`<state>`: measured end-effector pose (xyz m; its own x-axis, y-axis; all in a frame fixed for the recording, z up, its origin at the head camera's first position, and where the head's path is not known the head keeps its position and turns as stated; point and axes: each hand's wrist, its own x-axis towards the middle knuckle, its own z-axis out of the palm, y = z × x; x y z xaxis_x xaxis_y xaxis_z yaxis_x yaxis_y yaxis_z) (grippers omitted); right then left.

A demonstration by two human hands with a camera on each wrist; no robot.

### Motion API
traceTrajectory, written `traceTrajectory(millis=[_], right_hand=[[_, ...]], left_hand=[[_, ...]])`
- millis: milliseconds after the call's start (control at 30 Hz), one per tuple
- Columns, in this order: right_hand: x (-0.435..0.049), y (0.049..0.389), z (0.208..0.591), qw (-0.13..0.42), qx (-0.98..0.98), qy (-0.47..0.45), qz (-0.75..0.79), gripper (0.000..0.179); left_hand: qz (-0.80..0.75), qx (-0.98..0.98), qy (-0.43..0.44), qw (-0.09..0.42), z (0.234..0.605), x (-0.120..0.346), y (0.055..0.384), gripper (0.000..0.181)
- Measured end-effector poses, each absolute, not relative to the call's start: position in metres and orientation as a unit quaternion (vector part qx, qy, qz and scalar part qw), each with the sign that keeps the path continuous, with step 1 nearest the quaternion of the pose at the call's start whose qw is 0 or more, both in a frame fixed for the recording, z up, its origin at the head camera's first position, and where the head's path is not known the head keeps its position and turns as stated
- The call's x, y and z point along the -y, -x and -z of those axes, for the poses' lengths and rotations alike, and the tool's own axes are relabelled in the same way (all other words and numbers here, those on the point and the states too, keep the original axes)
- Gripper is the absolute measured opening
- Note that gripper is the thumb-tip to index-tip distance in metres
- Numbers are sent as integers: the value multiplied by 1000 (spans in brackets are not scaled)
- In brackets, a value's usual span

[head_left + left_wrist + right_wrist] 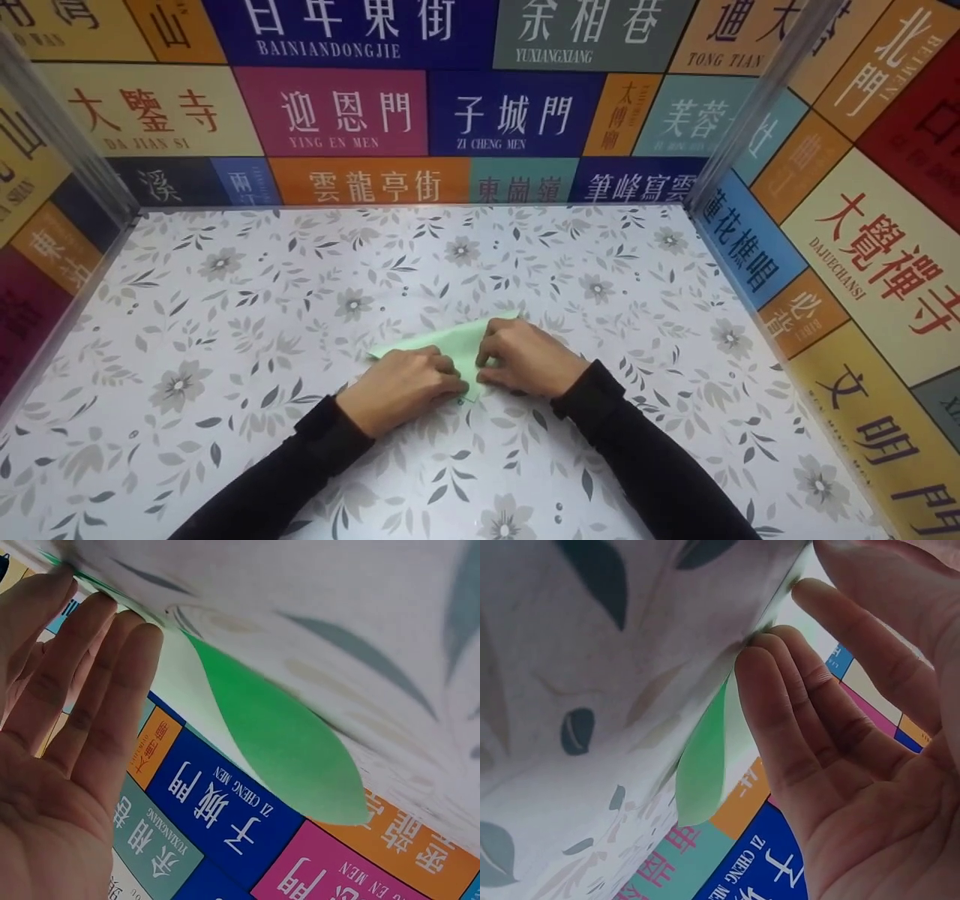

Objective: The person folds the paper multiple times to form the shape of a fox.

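Note:
A sheet of light green paper [461, 341] lies folded on the table, roughly a triangle with one corner toward me. My left hand [409, 382] holds it near that close corner, thumb and fingertips together at the paper. From the other side my right hand [529, 356] holds it, with thumb and index finger close to each other. In the left wrist view, the green paper [285, 742] bows up off the table beyond the fingers. The right wrist view shows the curved fold of the paper [703, 757] past the fingertips. Both hands partly cover the sheet.
The table [262, 360] has a white cover with grey flowers and leaves. Behind it stands a wall [330, 112] of coloured panels with Chinese lettering, and similar panels [862, 247] close off the right and left sides. Clear strips run along the corners.

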<state>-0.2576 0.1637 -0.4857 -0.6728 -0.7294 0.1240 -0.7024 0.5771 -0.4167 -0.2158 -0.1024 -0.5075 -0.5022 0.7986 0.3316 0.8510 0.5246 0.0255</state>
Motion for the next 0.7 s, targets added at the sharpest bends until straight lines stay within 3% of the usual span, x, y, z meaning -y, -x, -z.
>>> traceTrajectory(millis=[267, 533, 700], right_hand=[[-164, 258, 484, 4, -897, 389, 208, 18], [-165, 260, 489, -56, -904, 370, 204, 42], [-166, 262, 491, -71, -910, 359, 196, 42]], left_hand=[[54, 858, 485, 162, 510, 102, 214, 6], [40, 858, 484, 165, 512, 100, 213, 7], [45, 857, 487, 161, 509, 101, 213, 6]])
